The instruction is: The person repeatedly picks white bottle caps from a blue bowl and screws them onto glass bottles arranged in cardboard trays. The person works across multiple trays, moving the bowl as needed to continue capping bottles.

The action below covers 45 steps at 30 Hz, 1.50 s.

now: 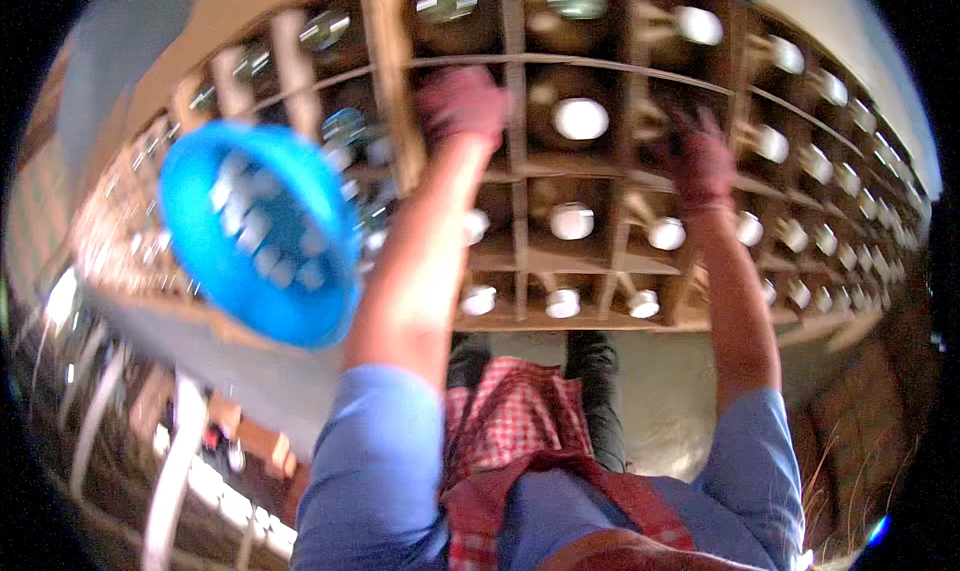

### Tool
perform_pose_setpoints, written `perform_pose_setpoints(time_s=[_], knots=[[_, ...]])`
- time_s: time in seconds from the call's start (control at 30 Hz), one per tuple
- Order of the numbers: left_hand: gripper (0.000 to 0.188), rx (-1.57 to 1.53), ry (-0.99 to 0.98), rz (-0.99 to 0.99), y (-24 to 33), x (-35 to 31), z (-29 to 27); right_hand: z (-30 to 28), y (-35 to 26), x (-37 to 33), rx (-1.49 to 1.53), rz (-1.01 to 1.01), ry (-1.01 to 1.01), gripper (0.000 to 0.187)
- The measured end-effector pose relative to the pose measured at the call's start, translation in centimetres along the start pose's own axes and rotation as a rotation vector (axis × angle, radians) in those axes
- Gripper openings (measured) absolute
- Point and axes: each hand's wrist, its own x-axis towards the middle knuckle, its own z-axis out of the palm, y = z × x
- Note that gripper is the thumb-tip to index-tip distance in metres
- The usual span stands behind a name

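A wooden rack point(570, 266) divided into square compartments spans the view, most of them holding pieces with round white ends whose kind I cannot make out. My left hand point(462, 106), in a dark red glove, reaches into an upper compartment. Its fingers look curled together, and whatever they hold is hidden. Farther right, my right hand point(700, 161), gloved alike, is at another compartment with its fingers bent and apart; nothing shows in them. Between my hands sits one white-ended piece point(580, 120). Clear, greenish glassy round ends point(446, 4) fill some compartments along the far row.
Left of my left forearm is a blue plastic basin point(175, 206) with several small white pieces in it. A checked red apron point(520, 411) hangs in front of my legs, over a grey floor point(660, 401). Pale curved bars point(175, 471) stand at the lower left.
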Motion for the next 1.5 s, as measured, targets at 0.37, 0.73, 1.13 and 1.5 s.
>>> perform_pose_setpoints(time_s=[0.37,0.73,1.13,1.5], knots=[[0.037,-1.058,0.367,0.372,-4.0,-9.5,-4.1,-0.5,-1.0,3.3,-0.173,0.077,-0.167,0.042],[0.042,0.172,0.734,0.244,-30.3,-4.6,0.4,0.8,0.1,3.8,0.211,0.067,0.025,0.053],[0.043,-1.499,0.958,-0.050,-18.7,-10.9,-10.0,-1.0,-0.8,0.9,1.621,0.352,0.191,0.037],[0.064,-0.422,0.597,0.833,0.1,-4.4,-7.0,-7.3,-13.6,5.9,1.799,-0.022,0.101,0.032]])
